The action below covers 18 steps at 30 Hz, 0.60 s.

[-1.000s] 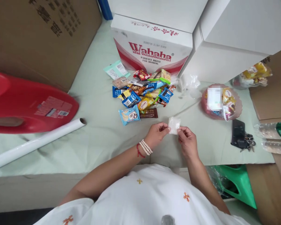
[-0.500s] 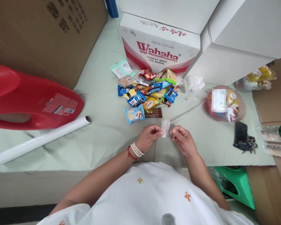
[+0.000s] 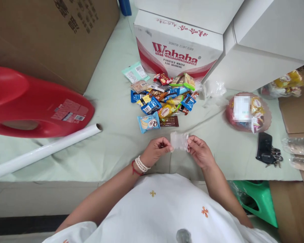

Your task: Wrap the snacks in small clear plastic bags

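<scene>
A small clear plastic bag (image 3: 179, 141) is stretched flat between my two hands, just above the table's near part. My left hand (image 3: 158, 150) pinches its left edge between thumb and fingers. At the opposite edge, my right hand (image 3: 199, 151) has its fingers closed on the plastic. Beyond the bag lies a pile of wrapped snacks (image 3: 164, 101) in blue, yellow, red and brown. Nearest to my hands are a light blue snack packet (image 3: 149, 123) and a dark brown wrapped bar (image 3: 170, 121).
A white Wahaha box (image 3: 178, 47) stands behind the snacks, with crumpled clear plastic bags (image 3: 214, 89) beside it. To the left are a red jug (image 3: 48, 104) and a white tube (image 3: 45, 150). A pink bowl (image 3: 266, 118) and keys (image 3: 275, 157) lie on the right.
The bag, bunched up before and held by my left hand, is now spread wider. My right hand has taken hold of its right edge, and the left hand has shifted slightly left.
</scene>
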Available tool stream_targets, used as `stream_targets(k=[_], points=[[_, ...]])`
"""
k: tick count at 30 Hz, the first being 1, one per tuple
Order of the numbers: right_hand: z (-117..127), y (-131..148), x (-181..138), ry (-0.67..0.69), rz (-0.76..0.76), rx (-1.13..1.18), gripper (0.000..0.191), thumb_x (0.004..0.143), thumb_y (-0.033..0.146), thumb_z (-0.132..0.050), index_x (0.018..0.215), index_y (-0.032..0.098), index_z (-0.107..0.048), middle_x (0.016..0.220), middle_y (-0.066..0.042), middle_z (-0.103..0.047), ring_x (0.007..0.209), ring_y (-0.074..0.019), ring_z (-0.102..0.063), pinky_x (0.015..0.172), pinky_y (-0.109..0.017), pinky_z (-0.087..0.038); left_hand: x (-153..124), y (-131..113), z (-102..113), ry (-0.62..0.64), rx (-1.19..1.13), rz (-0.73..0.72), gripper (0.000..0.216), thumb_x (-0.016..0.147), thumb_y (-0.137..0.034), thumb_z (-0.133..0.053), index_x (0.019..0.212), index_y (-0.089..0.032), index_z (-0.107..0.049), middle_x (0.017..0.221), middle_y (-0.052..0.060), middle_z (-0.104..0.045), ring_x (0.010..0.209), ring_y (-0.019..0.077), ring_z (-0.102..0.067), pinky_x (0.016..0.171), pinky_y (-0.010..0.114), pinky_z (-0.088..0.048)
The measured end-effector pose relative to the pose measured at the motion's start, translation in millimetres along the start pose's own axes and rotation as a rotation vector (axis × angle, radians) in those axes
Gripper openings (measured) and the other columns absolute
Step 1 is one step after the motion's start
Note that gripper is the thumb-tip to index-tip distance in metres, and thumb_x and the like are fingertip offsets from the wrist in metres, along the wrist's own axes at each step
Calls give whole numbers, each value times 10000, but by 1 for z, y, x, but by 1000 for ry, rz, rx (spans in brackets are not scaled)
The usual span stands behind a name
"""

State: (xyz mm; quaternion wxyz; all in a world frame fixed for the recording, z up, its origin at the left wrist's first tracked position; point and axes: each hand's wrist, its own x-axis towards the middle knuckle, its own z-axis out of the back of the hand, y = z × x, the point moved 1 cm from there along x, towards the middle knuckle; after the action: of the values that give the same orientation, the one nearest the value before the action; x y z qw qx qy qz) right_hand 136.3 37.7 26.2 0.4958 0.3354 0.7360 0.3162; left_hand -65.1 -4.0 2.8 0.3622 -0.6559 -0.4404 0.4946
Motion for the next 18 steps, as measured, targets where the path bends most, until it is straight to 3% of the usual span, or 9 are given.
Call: stream_targets(k=[6,10,13,16,18], points=[[34,5,-5,-83,2,82,333,679,430,-878,702,205,-634,609,36,-517,537,-107,-445,511,-232,-392,-5,-4,18,-65,-6,-10,488,708,-613,-827,748,-173,-618,684,-25,-574,642,101,-472,633,237,-409],[49,9,-13,-199,123,-260,330,718,464,-871,732,204,-668,657,16,-573,568,-110,-471,518,-228,-391,-10,-9,21,-30,115,-62,422,764,-557,-801,737,-170,-636,703,-9,-579,661,114,-486,630,243,-399],[43,10,-21,-331,195,-379,383,800,563,-800,740,212,-661,611,30,-530,512,-94,-396,455,-220,-318,-13,-12,17,0,267,-143,379,827,-536,-746,739,-177,-662,713,9,-591,656,129,-496,623,259,-392],[17,6,-22,-148,42,-268,530,837,737,-663,829,209,-710,699,-23,-626,504,-105,-423,390,-224,-258,-16,-13,9,46,452,-255,343,899,-509,-672,756,-197,-685,700,15,-589,653,143,-502,643,277,-398],[-4,2,-18,-10,-36,-202,575,794,768,-681,911,207,-732,821,-58,-689,542,-116,-476,378,-222,-268,-18,-13,4,95,577,-326,345,951,-489,-596,767,-212,-690,716,32,-608,691,163,-525,687,295,-416]])
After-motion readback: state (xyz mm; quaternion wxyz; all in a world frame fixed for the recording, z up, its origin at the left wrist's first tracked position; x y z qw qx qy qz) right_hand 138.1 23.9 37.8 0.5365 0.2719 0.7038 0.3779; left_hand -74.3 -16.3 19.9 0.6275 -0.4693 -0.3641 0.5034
